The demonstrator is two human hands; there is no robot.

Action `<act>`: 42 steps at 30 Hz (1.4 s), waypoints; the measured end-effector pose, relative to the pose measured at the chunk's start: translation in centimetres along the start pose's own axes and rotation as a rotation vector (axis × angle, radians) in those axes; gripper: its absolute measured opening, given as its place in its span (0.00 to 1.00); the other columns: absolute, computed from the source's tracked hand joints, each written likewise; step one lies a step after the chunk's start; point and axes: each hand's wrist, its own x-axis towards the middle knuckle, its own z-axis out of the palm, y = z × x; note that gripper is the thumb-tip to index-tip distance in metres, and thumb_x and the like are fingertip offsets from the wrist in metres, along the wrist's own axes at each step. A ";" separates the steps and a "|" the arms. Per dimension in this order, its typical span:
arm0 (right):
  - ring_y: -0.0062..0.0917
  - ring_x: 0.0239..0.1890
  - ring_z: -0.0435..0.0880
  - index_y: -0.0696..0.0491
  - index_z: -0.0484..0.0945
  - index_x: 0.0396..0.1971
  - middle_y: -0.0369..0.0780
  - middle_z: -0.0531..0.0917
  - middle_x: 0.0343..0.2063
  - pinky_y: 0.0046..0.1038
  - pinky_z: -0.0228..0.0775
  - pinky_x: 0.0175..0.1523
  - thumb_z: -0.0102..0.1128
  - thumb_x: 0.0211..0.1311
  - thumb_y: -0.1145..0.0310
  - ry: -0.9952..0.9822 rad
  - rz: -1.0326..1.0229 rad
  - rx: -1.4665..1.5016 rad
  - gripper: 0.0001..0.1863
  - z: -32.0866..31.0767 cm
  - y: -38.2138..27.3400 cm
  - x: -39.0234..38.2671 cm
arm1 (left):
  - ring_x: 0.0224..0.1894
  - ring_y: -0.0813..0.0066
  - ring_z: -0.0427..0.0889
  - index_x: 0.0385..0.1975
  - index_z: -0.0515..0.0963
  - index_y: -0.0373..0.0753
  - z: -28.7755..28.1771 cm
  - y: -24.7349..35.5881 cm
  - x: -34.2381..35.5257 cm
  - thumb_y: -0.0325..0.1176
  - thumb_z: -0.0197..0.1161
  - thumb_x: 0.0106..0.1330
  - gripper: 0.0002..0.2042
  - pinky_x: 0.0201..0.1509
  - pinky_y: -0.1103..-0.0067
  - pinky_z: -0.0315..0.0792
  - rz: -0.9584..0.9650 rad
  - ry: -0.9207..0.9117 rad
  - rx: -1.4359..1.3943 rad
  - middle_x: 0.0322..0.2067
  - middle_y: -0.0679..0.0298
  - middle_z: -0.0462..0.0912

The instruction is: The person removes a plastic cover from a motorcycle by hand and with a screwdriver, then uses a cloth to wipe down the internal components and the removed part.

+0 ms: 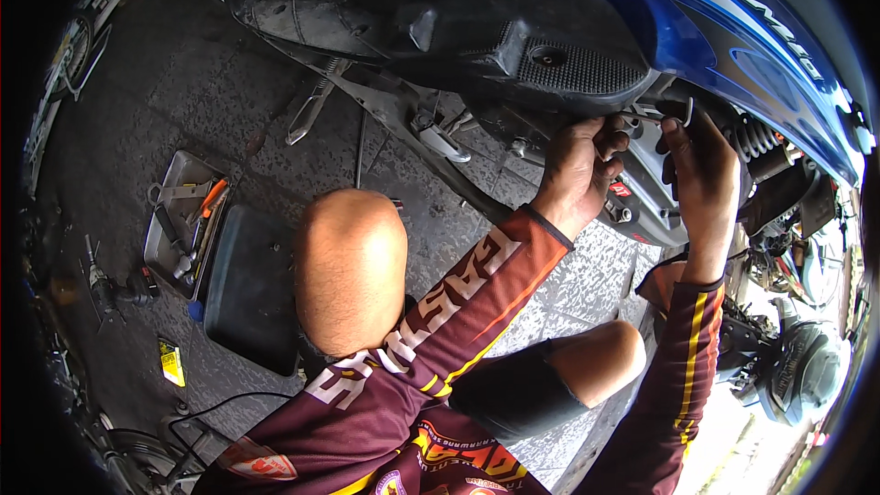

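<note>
A scooter with a blue body panel (752,46) and black lower plastic trim (367,18) fills the upper view. Under the trim's rear end, my left hand (582,170) has its fingers curled near one end of a thin metal tool (646,117); what exactly they grip is hidden. My right hand (697,170) is closed on the bent end of that tool, which looks like an L-shaped rod. The engine casing (655,225) lies just below both hands, and a coil shock absorber (756,142) is to their right.
A metal tray of tools (151,243) sits beside a dark plastic case (247,284) on the tiled floor (220,101). A power tool (115,284) and yellow packet (172,362) lie at left. My bare knee (348,266) is in the middle. Other vehicles (807,367) stand at right.
</note>
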 end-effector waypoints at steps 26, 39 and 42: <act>0.18 0.19 0.77 0.60 0.80 0.40 0.37 0.80 0.18 0.23 0.67 0.28 0.51 0.72 0.60 -0.028 0.172 0.055 0.17 -0.8 0.9 0.5 | 0.28 0.81 0.78 0.43 0.77 0.43 0.1 -1.2 -0.7 0.38 0.57 0.71 0.08 0.22 0.88 0.62 0.056 -0.002 0.067 0.33 0.72 0.80; 0.25 0.39 0.84 0.55 0.72 0.58 0.45 0.82 0.43 0.26 0.74 0.41 0.59 0.62 0.76 0.056 -0.217 0.172 0.22 2.0 0.5 -0.6 | 0.24 0.83 0.75 0.40 0.75 0.41 -0.5 -0.4 0.0 0.36 0.53 0.73 0.07 0.19 0.87 0.62 0.011 -0.030 0.046 0.30 0.70 0.80; 0.21 0.31 0.82 0.57 0.73 0.53 0.43 0.83 0.35 0.24 0.72 0.35 0.59 0.67 0.64 0.165 -0.068 0.248 0.18 2.0 0.4 -1.0 | 0.25 0.82 0.76 0.41 0.75 0.41 -0.5 -0.4 0.0 0.35 0.53 0.73 0.07 0.20 0.87 0.62 0.017 -0.074 0.031 0.31 0.70 0.80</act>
